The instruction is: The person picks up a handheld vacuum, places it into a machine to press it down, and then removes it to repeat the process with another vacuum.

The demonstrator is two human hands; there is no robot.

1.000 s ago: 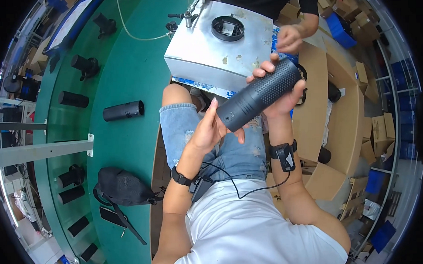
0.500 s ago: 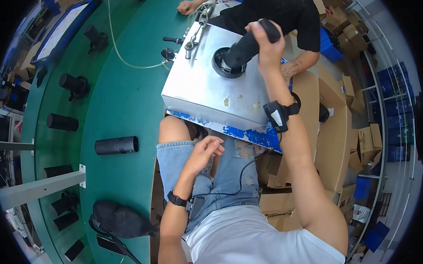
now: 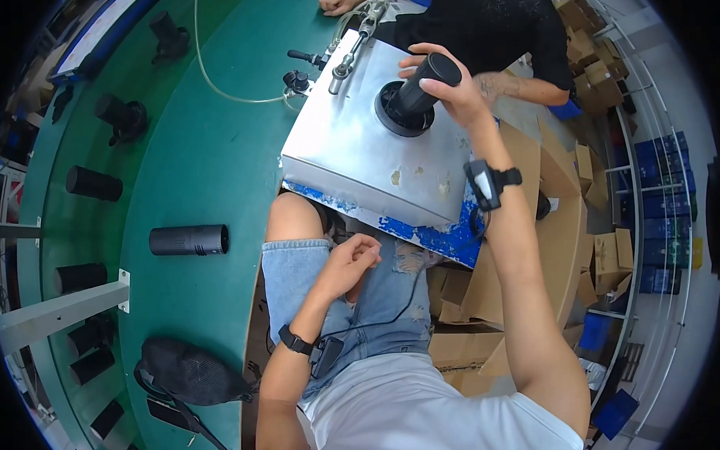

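Observation:
My right hand is wrapped loosely around the upper end of a black cylinder, thumb in front and some fingers lifted. The cylinder's lower end sits in a round black ring-shaped holder on top of a silver metal box. Over my lap, my left hand hangs with its fingers curled in; nothing shows in it. Left of it, a second black cylinder lies on the green table.
A metal lever clamp with clear tubing stands on the box's left edge. Across from me is a person in black. A black bag lies at lower left, several black parts line the far-left shelf, and an open cardboard box stands at right.
The cylinder in the holder looks shorter and more upright, and my right hand's grip has loosened, fingers spreading. My left fingers have curled in more. The whole view has shifted slightly.

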